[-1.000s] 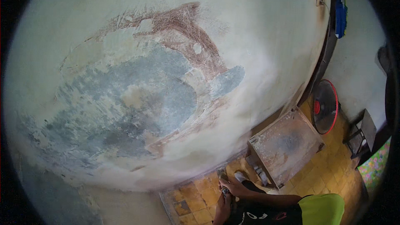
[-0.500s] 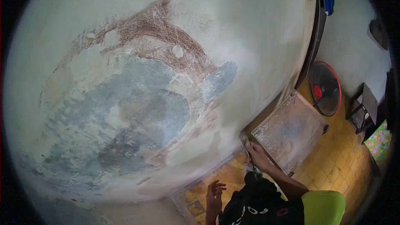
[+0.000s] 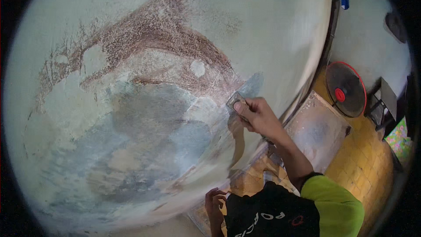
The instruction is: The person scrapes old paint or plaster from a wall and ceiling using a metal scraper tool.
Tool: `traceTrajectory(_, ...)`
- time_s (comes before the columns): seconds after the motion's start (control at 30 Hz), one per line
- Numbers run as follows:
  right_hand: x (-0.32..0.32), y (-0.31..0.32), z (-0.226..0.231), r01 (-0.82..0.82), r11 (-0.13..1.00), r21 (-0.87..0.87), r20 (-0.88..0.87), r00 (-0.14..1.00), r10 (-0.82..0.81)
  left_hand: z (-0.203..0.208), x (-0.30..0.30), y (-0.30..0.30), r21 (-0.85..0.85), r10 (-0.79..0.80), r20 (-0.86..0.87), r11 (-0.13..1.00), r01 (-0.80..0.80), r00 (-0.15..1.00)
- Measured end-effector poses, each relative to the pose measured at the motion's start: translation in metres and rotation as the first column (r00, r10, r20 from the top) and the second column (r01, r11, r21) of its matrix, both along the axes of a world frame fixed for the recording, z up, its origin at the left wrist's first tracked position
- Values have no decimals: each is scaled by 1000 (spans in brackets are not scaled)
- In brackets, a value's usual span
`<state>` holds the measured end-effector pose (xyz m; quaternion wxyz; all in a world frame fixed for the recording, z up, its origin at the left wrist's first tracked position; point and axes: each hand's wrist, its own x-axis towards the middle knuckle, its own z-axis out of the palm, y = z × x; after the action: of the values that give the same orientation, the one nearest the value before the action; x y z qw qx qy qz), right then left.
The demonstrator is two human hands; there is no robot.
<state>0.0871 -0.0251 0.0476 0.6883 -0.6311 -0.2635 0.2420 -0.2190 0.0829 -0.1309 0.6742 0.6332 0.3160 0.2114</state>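
The right hand (image 3: pixel 259 116) is reaching up after hanging low, its grip clasping a small flat tool (image 3: pixel 233 101) that is apparently touching the wall (image 3: pixel 280 48) beside a grey patch (image 3: pixel 254 83), so work is seemingly moving onto that surface; the left hand (image 3: pixel 214 201) is curling loosely, seemingly empty

Fisheye view from the person's head, facing down and ahead: close by, the wall (image 3: pixel 153 105) bulges across the left and middle; the tiled floor (image 3: pixel 362 166) lies farther off, lower right; the shirt (image 3: pixel 272 210) enters at the lower edge.
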Motion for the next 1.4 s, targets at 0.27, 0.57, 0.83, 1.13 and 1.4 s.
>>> traceTrajectory(0.27, -20, -1, -15, 177, 979, -103, -146, 971, -190, -19, -20, 59, -184, -169, 70, 966, 179, 983)
traceTrajectory(0.57, -42, 25, -11, 303, 950, -75, -101, 945, -310, -18, -33, 107, -167, -285, 90, 940, 297, 954)
traceTrajectory(0.83, -55, 34, 19, 309, 951, 5, -2, 951, -309, -14, -36, 117, -177, -340, 23, 924, 339, 940)
traceTrajectory(1.13, -139, 33, -99, 509, 822, 255, -642, 725, -249, -14, -11, 75, -198, -672, 97, 710, 675, 735)
traceTrajectory(1.4, -135, 37, -84, 398, 865, 306, -417, 873, -254, 62, 44, 19, 41, -764, 17, 645, 763, 645)
